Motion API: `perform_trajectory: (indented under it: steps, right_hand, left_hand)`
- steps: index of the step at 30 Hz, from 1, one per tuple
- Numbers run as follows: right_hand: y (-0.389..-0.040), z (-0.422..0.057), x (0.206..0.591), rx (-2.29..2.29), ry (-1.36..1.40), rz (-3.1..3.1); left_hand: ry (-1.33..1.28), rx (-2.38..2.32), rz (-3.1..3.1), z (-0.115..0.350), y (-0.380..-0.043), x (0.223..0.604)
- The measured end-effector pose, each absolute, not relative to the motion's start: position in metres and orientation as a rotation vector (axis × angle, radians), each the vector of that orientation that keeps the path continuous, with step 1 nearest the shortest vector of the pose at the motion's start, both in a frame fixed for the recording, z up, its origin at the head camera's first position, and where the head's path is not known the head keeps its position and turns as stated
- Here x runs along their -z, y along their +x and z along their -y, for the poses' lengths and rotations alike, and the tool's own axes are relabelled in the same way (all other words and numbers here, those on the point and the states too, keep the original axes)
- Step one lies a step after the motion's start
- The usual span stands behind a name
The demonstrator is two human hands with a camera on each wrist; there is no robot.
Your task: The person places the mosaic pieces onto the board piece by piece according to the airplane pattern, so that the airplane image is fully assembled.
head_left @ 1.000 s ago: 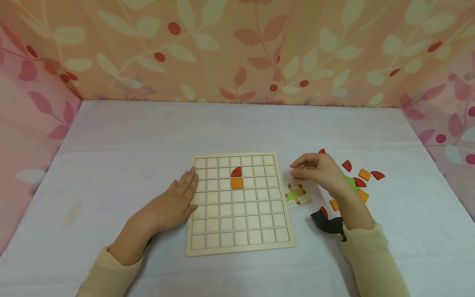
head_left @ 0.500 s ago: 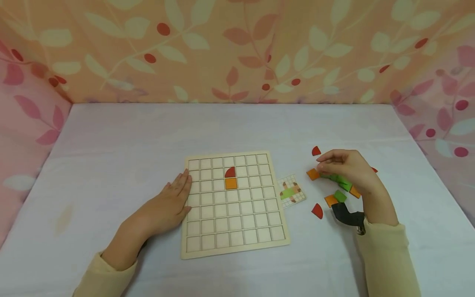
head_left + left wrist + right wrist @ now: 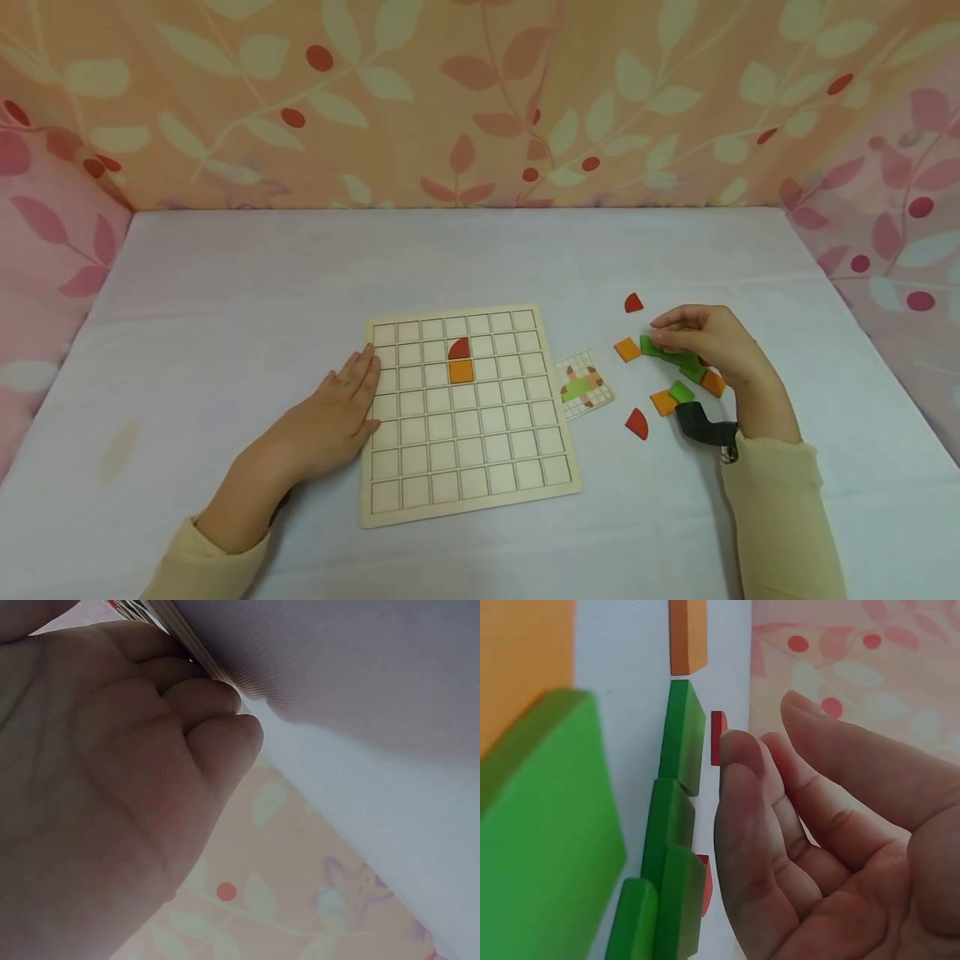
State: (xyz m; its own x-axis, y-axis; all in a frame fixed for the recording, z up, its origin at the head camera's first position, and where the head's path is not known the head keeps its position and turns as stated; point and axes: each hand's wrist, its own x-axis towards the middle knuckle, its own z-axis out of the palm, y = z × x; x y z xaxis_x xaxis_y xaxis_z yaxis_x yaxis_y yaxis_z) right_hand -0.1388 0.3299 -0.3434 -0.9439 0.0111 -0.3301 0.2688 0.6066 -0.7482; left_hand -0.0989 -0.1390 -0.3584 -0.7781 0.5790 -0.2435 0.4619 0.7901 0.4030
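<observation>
A square wooden grid board (image 3: 444, 457) lies on the table. A red quarter-circle piece (image 3: 460, 348) and an orange square piece (image 3: 461, 372) sit in its cells, one above the other. My left hand (image 3: 326, 425) rests along the board's left edge, fingers extended. My right hand (image 3: 712, 342) hovers over a cluster of green pieces (image 3: 651, 345), fingers bent with the thumb apart. In the right wrist view nothing is between those fingertips; the green pieces (image 3: 682, 739) lie just beyond them. Part of the cluster is hidden under the hand in the head view.
A small pattern card (image 3: 583, 385) lies against the board's right side. Loose orange squares (image 3: 627, 349) and red quarter-circles (image 3: 637, 423) are scattered around the green cluster. A black wrist mount (image 3: 701, 425) hangs close to the pieces. Floral cloth (image 3: 450, 100) walls the table's back.
My right hand has moved right from beside the pattern card to above the green pieces, baring an orange square. The head view has shifted slightly. My left hand stays at the board's edge.
</observation>
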Motion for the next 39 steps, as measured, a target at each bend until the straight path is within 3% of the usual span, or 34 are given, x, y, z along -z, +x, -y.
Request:
perform_trajectory:
  steps: [20, 39]
  right_hand:
    - [-0.177, -0.322, 0.343, 1.113, 0.421, -2.625]
    - [-0.195, -0.313, 0.351, 1.009, 0.321, -2.698]
  left_hand:
    - [0.803, -0.495, -2.601, 0.142, -0.1, 0.362]
    - [0.798, -0.49, -2.597, 0.142, -0.1, 0.361]
